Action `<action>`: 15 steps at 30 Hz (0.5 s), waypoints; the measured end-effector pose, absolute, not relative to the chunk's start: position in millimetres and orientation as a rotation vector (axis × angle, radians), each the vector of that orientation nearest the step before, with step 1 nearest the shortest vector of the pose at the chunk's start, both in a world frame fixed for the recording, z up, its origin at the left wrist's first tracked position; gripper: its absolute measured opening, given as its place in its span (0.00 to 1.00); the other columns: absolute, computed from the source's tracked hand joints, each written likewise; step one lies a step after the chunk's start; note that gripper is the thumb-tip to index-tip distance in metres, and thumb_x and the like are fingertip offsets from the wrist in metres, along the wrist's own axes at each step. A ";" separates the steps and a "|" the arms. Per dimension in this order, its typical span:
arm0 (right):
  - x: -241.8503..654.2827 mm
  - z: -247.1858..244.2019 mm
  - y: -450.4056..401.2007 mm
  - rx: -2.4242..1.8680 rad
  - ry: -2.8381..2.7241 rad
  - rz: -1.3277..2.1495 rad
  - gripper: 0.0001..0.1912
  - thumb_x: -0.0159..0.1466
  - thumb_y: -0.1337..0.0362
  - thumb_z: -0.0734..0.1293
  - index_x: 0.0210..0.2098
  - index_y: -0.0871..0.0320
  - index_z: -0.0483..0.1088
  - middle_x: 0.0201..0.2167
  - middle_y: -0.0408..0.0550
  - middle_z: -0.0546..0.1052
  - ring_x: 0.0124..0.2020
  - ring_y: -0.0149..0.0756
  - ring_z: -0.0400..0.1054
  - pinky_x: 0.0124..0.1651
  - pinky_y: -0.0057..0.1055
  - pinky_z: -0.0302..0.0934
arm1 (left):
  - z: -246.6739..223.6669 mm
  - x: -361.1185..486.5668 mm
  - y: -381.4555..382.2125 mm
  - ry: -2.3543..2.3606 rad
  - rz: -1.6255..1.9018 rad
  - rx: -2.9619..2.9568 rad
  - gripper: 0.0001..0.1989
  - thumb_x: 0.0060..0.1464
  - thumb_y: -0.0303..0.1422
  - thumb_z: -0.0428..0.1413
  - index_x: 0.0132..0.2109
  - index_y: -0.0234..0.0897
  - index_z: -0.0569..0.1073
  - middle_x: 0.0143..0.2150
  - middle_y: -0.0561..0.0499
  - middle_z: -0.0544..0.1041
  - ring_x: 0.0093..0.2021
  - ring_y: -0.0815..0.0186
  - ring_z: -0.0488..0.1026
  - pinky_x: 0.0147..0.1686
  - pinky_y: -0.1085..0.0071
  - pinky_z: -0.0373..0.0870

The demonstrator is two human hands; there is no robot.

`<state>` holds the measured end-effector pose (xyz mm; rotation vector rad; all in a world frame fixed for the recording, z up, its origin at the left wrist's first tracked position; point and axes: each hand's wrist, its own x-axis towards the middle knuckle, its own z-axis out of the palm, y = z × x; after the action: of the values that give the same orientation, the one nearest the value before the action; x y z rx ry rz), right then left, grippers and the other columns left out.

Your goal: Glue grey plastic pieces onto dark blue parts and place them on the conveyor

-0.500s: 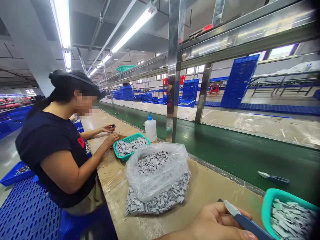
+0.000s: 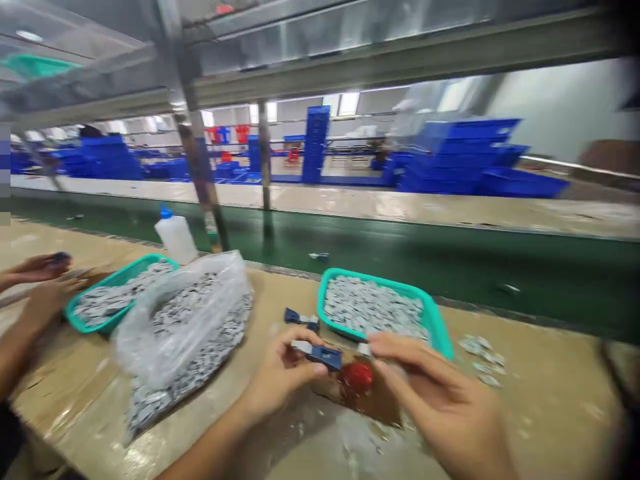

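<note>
My left hand [image 2: 280, 373] pinches a dark blue plastic piece with a light grey end [image 2: 325, 357] between thumb and fingers. Close by on the right, my right hand [image 2: 435, 393] grips a small light grey plastic part [image 2: 365, 349] at its fingertips, a short gap from the blue piece. Under both hands lies a brown board [image 2: 385, 403] bearing a round red thing [image 2: 357, 377], whose kind I cannot make out. Another dark blue piece with a light end [image 2: 301, 319] rests behind my left hand. Just beyond my fingers stands a green basket [image 2: 443, 333] full of small grey parts.
On the left are a clear bag [image 2: 150, 347] of grey parts, a second green basket [image 2: 83, 325] and a white bottle [image 2: 176, 237]. A co-worker's hands [image 2: 45, 287] work at the far left. Loose grey parts [image 2: 483, 357] lie right. A green belt [image 2: 400, 257] runs behind, past a metal post [image 2: 197, 153].
The view has swung right and down. My right hand has come into view with a small grey part. My left hand still holds the blue piece, now over the brown board.
</note>
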<state>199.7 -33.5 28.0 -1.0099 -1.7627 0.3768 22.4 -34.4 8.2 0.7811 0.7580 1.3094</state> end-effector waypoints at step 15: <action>171.2 28.9 -44.1 -1.010 -1.921 0.655 0.10 0.59 0.69 0.59 0.33 0.57 0.73 0.37 0.50 0.71 0.34 0.33 0.68 0.29 0.24 0.66 | 8.2 26.0 -39.3 0.850 1.307 0.878 0.07 0.38 0.24 0.61 0.30 0.33 0.72 0.28 0.52 0.73 0.32 0.71 0.68 0.34 0.76 0.65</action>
<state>171.2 -44.1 28.9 -1.0096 -1.9207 0.6549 26.0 -39.3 8.2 0.8777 0.8497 1.3065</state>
